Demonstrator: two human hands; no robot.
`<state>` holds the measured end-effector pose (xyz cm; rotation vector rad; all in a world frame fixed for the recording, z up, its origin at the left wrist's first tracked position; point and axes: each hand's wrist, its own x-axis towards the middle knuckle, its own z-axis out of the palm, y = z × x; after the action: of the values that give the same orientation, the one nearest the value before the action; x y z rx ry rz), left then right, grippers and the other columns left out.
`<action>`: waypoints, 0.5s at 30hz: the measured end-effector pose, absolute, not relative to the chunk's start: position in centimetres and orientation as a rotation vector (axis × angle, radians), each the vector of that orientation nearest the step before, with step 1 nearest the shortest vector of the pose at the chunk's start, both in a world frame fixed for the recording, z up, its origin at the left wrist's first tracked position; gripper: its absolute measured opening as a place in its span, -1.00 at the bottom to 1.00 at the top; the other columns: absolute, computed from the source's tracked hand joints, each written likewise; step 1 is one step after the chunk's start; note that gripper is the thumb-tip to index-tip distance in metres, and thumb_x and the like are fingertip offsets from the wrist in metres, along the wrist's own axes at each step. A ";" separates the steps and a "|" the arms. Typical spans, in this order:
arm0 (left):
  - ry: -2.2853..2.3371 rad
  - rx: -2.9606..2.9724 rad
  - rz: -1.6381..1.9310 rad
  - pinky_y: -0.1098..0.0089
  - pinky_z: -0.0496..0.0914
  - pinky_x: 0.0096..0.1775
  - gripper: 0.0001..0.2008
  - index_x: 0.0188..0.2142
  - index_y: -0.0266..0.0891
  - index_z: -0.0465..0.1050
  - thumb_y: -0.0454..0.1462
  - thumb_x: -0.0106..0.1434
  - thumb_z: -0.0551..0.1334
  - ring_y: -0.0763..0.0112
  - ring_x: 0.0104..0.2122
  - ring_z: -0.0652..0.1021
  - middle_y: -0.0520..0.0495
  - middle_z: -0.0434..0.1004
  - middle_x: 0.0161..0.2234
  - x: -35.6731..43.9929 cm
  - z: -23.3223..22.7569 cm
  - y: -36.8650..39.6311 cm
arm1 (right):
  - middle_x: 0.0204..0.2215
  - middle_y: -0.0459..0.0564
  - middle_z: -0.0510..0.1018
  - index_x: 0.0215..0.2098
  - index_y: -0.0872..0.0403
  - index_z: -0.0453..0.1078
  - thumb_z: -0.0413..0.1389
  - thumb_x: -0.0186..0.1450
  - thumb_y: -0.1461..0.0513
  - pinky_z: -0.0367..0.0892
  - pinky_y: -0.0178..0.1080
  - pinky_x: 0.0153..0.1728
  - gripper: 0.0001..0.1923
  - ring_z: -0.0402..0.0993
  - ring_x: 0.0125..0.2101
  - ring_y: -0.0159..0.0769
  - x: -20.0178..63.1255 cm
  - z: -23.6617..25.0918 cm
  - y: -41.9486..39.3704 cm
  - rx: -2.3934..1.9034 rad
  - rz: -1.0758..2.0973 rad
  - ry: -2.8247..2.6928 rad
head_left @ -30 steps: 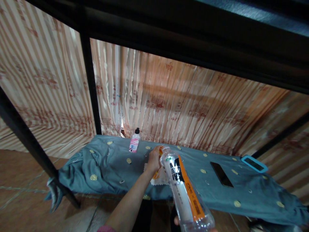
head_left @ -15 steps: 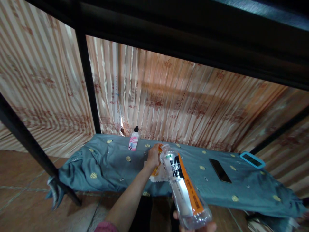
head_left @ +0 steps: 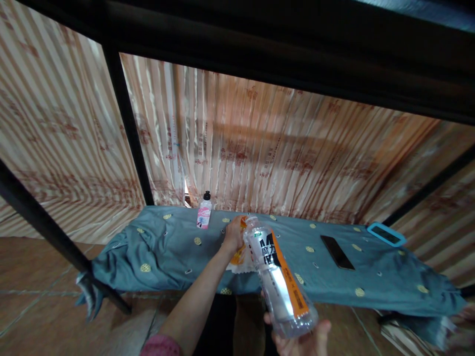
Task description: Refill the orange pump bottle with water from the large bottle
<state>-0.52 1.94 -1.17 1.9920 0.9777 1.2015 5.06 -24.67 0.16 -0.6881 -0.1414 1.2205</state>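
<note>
Right hand (head_left: 302, 343): curled about the base of a tilted bottle (head_left: 278, 279). Left hand (head_left: 233, 236): closed around an orange item (head_left: 237, 256), partly hidden.

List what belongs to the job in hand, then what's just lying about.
Job, apparently:
clear orange-labelled bottle, in the right hand
orange item, partly hidden, in the left hand
white scalloped cloth beneath

Lying about:
black-capped pink-labelled bottle
black smartphone
blue-framed device
</note>
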 end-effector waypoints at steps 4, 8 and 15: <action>0.975 2.011 1.183 0.21 0.48 -0.07 -0.77 -0.17 -0.27 0.54 -0.16 0.29 0.27 0.19 -0.20 0.61 -0.17 0.63 -0.22 -0.6 -1.2 2.3 | -0.33 0.15 0.74 -0.27 -0.02 0.66 0.41 -0.11 -0.20 0.48 -0.34 -0.57 -0.42 0.70 -0.40 -0.04 5.0 0.4 -24.7 -0.681 1.212 -0.158; 0.985 2.027 1.136 0.21 0.47 -0.05 -0.78 -0.18 -0.26 0.55 -0.16 0.29 0.27 0.19 -0.19 0.61 -0.14 0.64 -0.22 -0.7 -0.5 2.2 | -0.19 0.25 0.72 -0.19 -0.01 0.64 0.39 -0.04 -0.16 0.45 -0.35 -0.58 -0.43 0.70 -0.39 -0.06 5.0 0.4 -24.6 -0.650 1.211 -0.169; 0.972 2.008 1.131 0.19 0.47 -0.01 -0.79 -0.17 -0.26 0.56 -0.19 0.26 0.30 0.17 -0.14 0.62 -0.15 0.66 -0.17 -0.7 0.2 2.0 | -0.03 0.30 0.65 -0.02 -0.08 0.58 0.34 0.06 -0.16 0.54 -0.19 -0.43 -0.40 0.70 -0.28 -0.01 6.5 -2.3 -24.8 -0.522 1.323 -0.234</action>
<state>-0.71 2.00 0.15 2.0082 0.9715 1.1309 6.48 -24.79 -2.29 -0.5216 -0.2338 1.3233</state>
